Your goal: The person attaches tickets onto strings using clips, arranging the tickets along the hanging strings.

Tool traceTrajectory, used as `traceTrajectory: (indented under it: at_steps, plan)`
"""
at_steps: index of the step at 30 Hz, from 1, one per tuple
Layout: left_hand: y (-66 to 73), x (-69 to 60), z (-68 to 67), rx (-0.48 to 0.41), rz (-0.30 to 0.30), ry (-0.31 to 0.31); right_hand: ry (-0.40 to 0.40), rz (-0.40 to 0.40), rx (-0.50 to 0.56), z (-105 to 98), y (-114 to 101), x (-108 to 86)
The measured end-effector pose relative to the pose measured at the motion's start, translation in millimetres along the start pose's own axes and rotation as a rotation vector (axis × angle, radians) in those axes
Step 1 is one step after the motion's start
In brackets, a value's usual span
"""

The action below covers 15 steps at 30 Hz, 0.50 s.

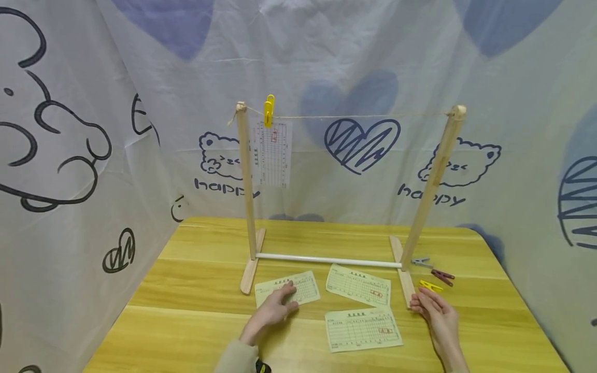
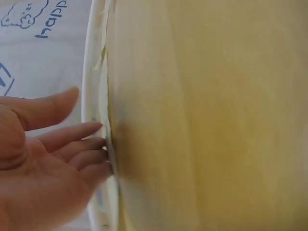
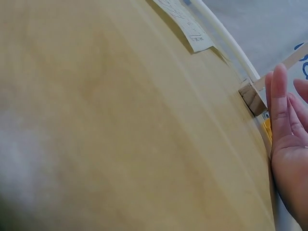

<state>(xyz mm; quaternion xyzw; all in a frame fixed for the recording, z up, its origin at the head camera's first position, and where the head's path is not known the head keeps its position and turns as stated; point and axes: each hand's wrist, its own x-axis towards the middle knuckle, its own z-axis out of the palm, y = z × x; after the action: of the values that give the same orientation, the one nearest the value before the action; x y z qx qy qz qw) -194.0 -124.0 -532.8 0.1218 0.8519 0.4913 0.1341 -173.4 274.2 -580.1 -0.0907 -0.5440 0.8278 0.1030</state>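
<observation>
My left hand point(image 1: 274, 309) reaches over the leftmost printed paper slip point(image 1: 307, 286), its fingertips touching the sheet with the fingers nearly straight. In the left wrist view the thumb stands apart from the fingers. My right hand point(image 1: 437, 318) hovers just in front of a yellow clothespin point(image 1: 431, 286), beside the right foot of a wooden stand; the right wrist view shows its fingers extended and nothing held. Behind that clothespin lie a dark red clothespin point(image 1: 442, 277) and a grey clothespin point(image 1: 422, 262). Two more slips, an upper one point(image 1: 356, 285) and a lower one point(image 1: 364, 331), lie between the hands.
A string point(image 1: 354, 117) runs between the stand's left post point(image 1: 245, 181) and right post point(image 1: 436, 176). Another slip point(image 1: 275, 160) hangs from it by a yellow clothespin point(image 1: 268, 111). A white bar point(image 1: 326, 260) joins the feet low down. Printed cloth surrounds the wooden table point(image 1: 163, 321).
</observation>
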Motion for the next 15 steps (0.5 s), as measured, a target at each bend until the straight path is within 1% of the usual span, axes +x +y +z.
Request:
traceTrajectory:
  at_steps: [2, 4, 7, 9, 11, 15]
  plan:
    - [2.2, -1.2, 0.3, 0.045, -0.009, 0.012, 0.002, 0.007, 0.008, -1, -1, 0.2]
    - [4.6, -0.8, 0.7, 0.087, -0.005, 0.044, 0.004, 0.014, 0.014, -1, -1, 0.4]
    - [6.3, 3.8, 1.5, 0.129, 0.029, 0.102, 0.007, 0.02, 0.017, -1, -2, 0.3]
    - [7.0, 8.5, 2.2, 0.126, 0.047, 0.12, 0.01, 0.023, 0.016, -1, -3, 0.1]
    - [6.8, 13.2, 3.1, 0.108, 0.059, 0.115, 0.01, 0.023, 0.019, -1, -3, -0.4]
    - [4.9, 18.8, 5.1, 0.093, 0.048, 0.077, 0.004, 0.01, 0.027, 0, -2, -0.7]
